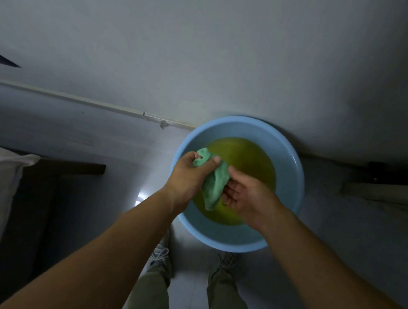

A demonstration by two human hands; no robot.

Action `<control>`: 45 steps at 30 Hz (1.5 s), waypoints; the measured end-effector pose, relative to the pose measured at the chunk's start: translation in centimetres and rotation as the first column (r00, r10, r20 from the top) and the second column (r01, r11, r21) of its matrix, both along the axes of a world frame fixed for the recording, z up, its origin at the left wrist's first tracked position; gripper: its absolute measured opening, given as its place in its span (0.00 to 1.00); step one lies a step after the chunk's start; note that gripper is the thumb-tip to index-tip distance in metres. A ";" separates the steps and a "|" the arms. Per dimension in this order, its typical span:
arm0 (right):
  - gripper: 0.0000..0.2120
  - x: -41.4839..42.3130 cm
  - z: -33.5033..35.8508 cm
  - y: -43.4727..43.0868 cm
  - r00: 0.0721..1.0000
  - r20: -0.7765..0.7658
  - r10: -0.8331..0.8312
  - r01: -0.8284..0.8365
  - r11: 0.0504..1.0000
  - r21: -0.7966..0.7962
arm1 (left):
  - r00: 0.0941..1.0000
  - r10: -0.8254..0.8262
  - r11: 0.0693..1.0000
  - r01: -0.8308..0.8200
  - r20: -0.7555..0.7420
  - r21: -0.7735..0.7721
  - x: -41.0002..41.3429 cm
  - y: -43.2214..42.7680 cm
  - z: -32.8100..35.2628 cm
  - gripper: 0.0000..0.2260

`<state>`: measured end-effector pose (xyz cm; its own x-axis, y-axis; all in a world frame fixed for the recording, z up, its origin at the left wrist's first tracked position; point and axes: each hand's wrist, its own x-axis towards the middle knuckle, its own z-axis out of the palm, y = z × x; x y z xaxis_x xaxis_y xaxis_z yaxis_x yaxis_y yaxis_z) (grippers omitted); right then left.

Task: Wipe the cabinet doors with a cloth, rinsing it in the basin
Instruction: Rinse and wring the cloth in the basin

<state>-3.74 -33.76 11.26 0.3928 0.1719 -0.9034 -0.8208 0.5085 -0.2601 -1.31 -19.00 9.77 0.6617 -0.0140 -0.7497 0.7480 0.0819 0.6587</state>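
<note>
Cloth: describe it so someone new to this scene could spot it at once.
Find the round blue basin on the floor, holding yellowish water. Over it the left hand grips a crumpled strip and the right hand holds its side. That cloth is the only green, fuzzy thing there.

Both bare forearms reach forward and converge; the left hand (190, 175) is curled in a fist round the upper part of the cloth (214, 188), thumb laid across it; the right hand (247, 195) is turned palm inward, thumb and fingers (229, 191) pinching the cloth's side.
</note>
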 end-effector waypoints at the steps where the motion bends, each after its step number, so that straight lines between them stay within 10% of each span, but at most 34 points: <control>1: 0.09 -0.1 -0.2 0.1 1.000 0.029 0.008 -0.007 1.000 -0.015 | 1.000 -0.019 1.000 0.019 0.011 0.017 0.0 0.3 -0.1 0.22; 9: 0.19 1.0 -1.7 3.2 0.992 0.123 0.013 0.028 0.947 -0.319 | 0.989 -0.144 0.990 0.144 -0.029 0.007 1.8 4.9 -0.9 0.07; 15: 0.09 2.1 -3.1 5.8 0.960 0.196 -0.202 0.263 0.891 -0.370 | 0.971 -0.234 0.968 0.238 -0.049 0.081 3.2 9.5 -2.0 0.22; 24: 0.11 1.3 -4.6 8.2 0.969 0.166 0.181 -0.118 0.936 -0.332 | 0.951 -0.298 0.952 0.302 0.076 -0.042 3.8 12.1 -3.4 0.15; 29: 0.09 1.0 -4.2 6.7 0.793 0.165 0.587 -0.351 0.661 -0.663 | 0.741 -0.671 0.692 0.615 0.023 0.378 3.7 13.3 -3.8 0.23; 35: 0.08 0.2 -4.6 5.7 0.523 0.070 0.849 -0.476 0.359 -0.803 | 0.633 -0.773 0.475 0.619 -0.040 0.625 3.4 13.6 -3.4 0.06; 40: 0.04 0.4 -6.8 6.3 0.903 0.247 0.351 -0.184 0.836 -0.517 | 0.941 -0.326 0.936 0.308 0.090 0.170 3.0 14.5 -4.4 0.05; 45: 0.02 2.1 -11.1 9.9 0.939 0.173 0.298 -0.158 0.819 -0.551 | 0.992 -0.127 0.955 0.123 -0.001 0.269 4.1 14.2 -8.8 0.04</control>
<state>-1.68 -23.81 0.17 0.6178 -0.1852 -0.7642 -0.7716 0.0445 -0.6346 2.79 -4.85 1.00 0.6796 0.1026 -0.7264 0.7300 -0.1925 0.6558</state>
